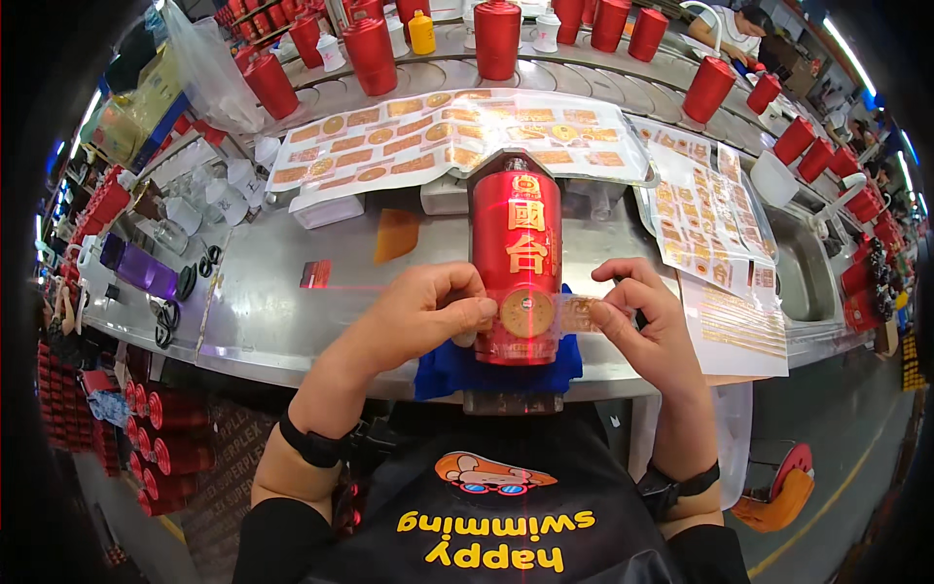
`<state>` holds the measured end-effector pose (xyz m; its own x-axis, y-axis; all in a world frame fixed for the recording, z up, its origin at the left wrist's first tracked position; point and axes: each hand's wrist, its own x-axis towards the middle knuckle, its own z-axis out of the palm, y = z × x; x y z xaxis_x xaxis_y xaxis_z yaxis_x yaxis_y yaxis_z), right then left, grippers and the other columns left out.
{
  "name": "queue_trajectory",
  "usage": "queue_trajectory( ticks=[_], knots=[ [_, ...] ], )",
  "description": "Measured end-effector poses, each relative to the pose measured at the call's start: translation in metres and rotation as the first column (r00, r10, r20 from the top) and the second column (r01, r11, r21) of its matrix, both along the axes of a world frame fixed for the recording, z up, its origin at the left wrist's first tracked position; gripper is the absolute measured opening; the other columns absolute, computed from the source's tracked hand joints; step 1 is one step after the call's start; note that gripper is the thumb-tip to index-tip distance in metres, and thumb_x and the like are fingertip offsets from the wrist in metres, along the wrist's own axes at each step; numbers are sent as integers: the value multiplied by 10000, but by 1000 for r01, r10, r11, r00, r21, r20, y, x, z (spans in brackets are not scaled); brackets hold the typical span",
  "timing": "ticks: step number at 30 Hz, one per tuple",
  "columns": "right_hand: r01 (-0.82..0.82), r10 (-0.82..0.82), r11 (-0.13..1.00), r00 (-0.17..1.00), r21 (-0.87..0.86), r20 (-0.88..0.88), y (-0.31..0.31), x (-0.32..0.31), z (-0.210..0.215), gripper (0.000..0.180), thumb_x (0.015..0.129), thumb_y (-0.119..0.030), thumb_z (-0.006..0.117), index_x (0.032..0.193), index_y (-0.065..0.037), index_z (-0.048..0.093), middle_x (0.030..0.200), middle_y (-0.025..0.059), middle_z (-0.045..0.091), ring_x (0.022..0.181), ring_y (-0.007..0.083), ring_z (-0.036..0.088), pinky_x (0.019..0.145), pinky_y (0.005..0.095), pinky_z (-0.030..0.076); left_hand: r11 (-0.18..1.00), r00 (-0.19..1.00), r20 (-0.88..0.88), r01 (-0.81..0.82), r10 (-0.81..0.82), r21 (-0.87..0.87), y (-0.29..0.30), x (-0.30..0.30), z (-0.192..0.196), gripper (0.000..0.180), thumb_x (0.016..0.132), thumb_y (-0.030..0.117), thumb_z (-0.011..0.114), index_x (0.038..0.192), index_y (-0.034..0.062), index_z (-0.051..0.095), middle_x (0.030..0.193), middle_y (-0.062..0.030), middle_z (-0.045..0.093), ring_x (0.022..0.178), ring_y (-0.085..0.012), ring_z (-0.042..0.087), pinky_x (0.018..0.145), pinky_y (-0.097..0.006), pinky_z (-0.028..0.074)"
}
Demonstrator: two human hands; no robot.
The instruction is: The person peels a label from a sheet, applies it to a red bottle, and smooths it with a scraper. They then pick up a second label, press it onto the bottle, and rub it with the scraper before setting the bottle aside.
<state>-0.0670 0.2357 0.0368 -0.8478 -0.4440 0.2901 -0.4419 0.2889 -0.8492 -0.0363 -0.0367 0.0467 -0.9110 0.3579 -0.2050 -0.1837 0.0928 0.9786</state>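
Observation:
A red bottle (522, 209) with gold characters and a round gold medallion (526, 313) lies in a dark holder on the bench, its neck pointing away from me. My left hand (428, 316) is closed at the bottle's left side, thumb against its edge and fingers curled. With my right hand (647, 316) I pinch a clear film strip (576, 313) bearing a gold decal, between thumb and fingers, at the bottle's right side. The film reaches across to the medallion. Under the bottle lies a blue cloth (448, 370). A thin red laser line crosses the bottle.
Sheets of gold decals (389, 141) lie beyond the bottle, with more decal sheets (705, 209) at the right. A sink (803, 273) is far right. Scissors (167, 321) and a purple bottle (146, 268) lie left. Red bottles (498, 39) stand on a conveyor behind; a person (730, 34) sits beyond.

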Motion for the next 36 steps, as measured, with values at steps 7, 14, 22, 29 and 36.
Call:
queue_trajectory(
  ticks=[7, 14, 22, 29, 36],
  knots=[
    [-12, 13, 999, 999, -39, 40, -1, -3, -10, 202, 854, -133, 692, 760, 16, 594, 1012, 109, 577, 677, 97, 492, 619, 246, 420, 1000, 1000, -9, -13, 13, -10, -1, -1, -1, 200, 937, 183, 611, 870, -4, 591, 792, -30, 627, 703, -73, 563, 633, -241, 479],
    [-19, 21, 998, 999, -60, 31, -1, -7, -16, 199, 855, -133, 694, 766, 18, 600, 1016, 112, 579, 673, 94, 489, 624, 243, 423, 999, 999, 7, -35, 35, -17, 1, -2, -1, 214, 940, 193, 608, 863, -7, 595, 793, -37, 638, 702, -68, 566, 629, -242, 483],
    [-22, 27, 997, 998, -76, 62, -2, -8, -18, 189, 858, -126, 692, 775, 20, 607, 1015, 106, 578, 682, 91, 488, 629, 241, 422, 998, 998, -2, -55, 55, -30, 2, -1, -2, 230, 938, 203, 613, 846, -6, 593, 768, -29, 637, 688, -61, 559, 613, -236, 474],
    [-35, 39, 997, 998, -75, 52, -2, -8, -21, 194, 859, -134, 691, 777, 20, 607, 1018, 103, 578, 687, 92, 490, 631, 241, 422, 998, 999, 6, -41, 42, -49, 3, -1, 2, 184, 939, 176, 613, 860, 16, 568, 764, -26, 600, 691, -78, 549, 618, -245, 467],
    [-26, 31, 997, 997, -71, 64, -4, -11, -23, 183, 860, -131, 686, 784, 18, 611, 1016, 102, 577, 683, 94, 486, 631, 244, 423, 990, 997, -27, -74, 71, -120, 6, -2, 3, 184, 931, 174, 625, 854, 16, 570, 764, -28, 607, 685, -75, 554, 606, -236, 464]
  ],
)
